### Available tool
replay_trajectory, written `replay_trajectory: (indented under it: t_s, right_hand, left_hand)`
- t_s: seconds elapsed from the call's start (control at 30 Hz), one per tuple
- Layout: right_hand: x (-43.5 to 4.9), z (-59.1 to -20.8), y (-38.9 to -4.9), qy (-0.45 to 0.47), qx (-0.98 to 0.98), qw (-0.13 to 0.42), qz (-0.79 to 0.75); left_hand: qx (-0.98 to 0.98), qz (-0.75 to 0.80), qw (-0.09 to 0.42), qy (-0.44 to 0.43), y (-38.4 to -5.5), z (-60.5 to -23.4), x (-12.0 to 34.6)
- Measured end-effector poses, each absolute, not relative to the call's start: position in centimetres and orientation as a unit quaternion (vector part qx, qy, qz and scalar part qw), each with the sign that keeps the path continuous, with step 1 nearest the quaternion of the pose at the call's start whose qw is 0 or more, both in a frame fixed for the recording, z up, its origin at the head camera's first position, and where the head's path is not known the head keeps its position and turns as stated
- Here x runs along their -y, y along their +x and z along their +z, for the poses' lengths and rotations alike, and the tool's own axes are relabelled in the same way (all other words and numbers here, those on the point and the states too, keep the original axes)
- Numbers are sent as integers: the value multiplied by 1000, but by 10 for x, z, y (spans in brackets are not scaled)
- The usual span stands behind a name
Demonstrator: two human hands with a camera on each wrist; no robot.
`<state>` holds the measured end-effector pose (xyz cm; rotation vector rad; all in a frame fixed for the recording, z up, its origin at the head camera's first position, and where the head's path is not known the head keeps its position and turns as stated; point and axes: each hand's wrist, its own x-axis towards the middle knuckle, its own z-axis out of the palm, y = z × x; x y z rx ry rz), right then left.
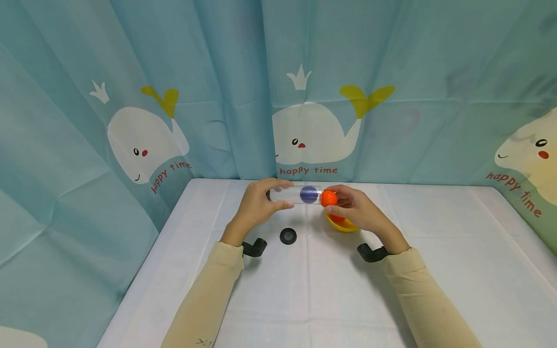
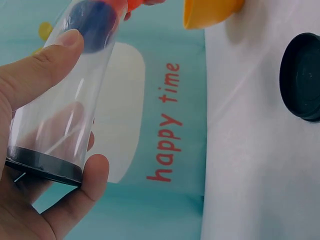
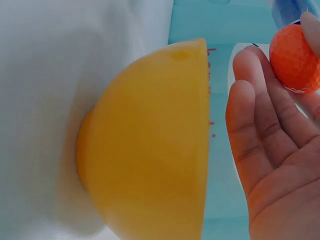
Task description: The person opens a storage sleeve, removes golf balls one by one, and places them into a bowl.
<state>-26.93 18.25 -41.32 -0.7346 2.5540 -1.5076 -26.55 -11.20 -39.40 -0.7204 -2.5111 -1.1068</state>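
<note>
Beige sleeves (image 1: 204,295) sit closest to the camera, cuffs short of both hands. Left hand (image 1: 256,200): thumb and fingers wrapped round the capped end of the clear tube (image 1: 285,195). Right hand (image 1: 359,208): pinching an orange ball (image 1: 329,198) at the tube's other end, rear fingers extended.

Key relation: tube is roughly level, long axis running left-right between the hands, uncapped end facing the right hand. Orange ball is about in line with that axis; touching the rim or just shy of it, can't tell. Right hand is the nearer one to the mouth. Blue ball (image 1: 309,195) is inside the tube, close to the mouth.

Materials: tube is a thin, shiny, straight-walled cylinder, looks like plastic; black end cap (image 2: 45,165) on the left-hand end. Orange ball is dimpled, golf-ball style.

Further out: yellow bowl (image 3: 150,145), smooth, rounded, small foot, below the tube's mouth end and toward the person, more orange inside. Loose black lid (image 1: 288,236), round with a raised rim, is on the white tabletop (image 1: 304,299), on the person's side of the tube. Blue-green whale-print curtain (image 1: 235,96) hangs beyond the tube.
</note>
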Motion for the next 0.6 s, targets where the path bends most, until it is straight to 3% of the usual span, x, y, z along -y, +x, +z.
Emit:
replay_trajectory:
  t_s: [0.6]
  right_hand:
    - [-188, -409, -268, -230, -840, 31, -491]
  left_hand:
    - [867, -405, 154, -246, -267, -394, 115]
